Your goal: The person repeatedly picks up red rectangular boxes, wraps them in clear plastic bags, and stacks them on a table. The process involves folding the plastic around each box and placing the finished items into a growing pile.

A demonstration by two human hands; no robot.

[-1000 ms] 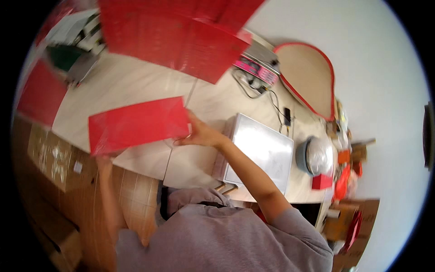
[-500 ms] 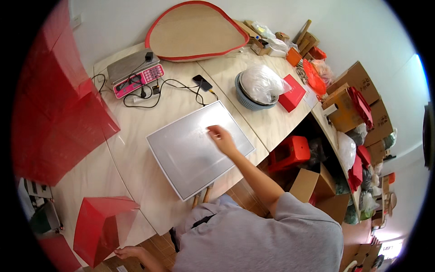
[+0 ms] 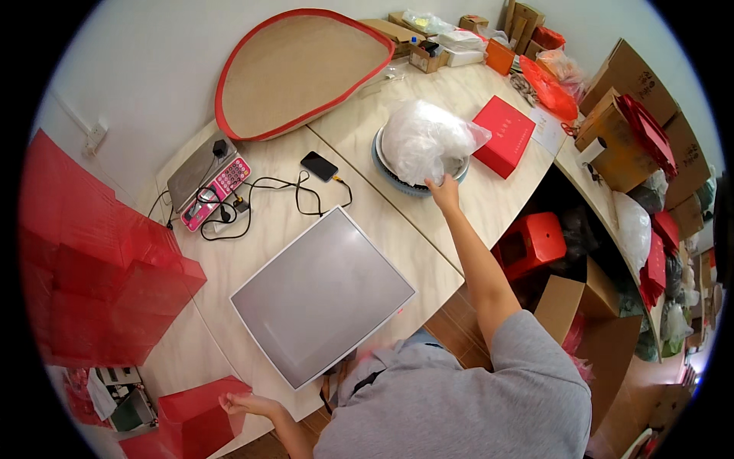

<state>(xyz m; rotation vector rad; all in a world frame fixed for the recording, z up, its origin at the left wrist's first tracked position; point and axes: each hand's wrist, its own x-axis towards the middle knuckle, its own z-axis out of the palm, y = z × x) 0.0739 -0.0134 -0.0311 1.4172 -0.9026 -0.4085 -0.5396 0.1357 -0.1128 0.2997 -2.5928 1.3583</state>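
Observation:
My right hand is at the near rim of a blue basket. Its fingers are closed on the lower end of a crumpled clear plastic bag, which rests in a bowl inside the basket. My left hand is at the near left, in front of a translucent red folded box or bag. Its fingers are loosely curled, and nothing shows in them. Between my arms lies a flat grey rectangular panel with a thin white frame, touched by neither hand.
Beyond the panel are a phone on a cable and a scale with a pink keypad. A red box sits right of the basket. Stacked red translucent boxes rise at left. A red stool and open carton stand right.
My right hand has moved from above the grey panel to the plastic bag. My left hand has come off the red piece's lower corner and now overlaps its right side. The view has shifted.

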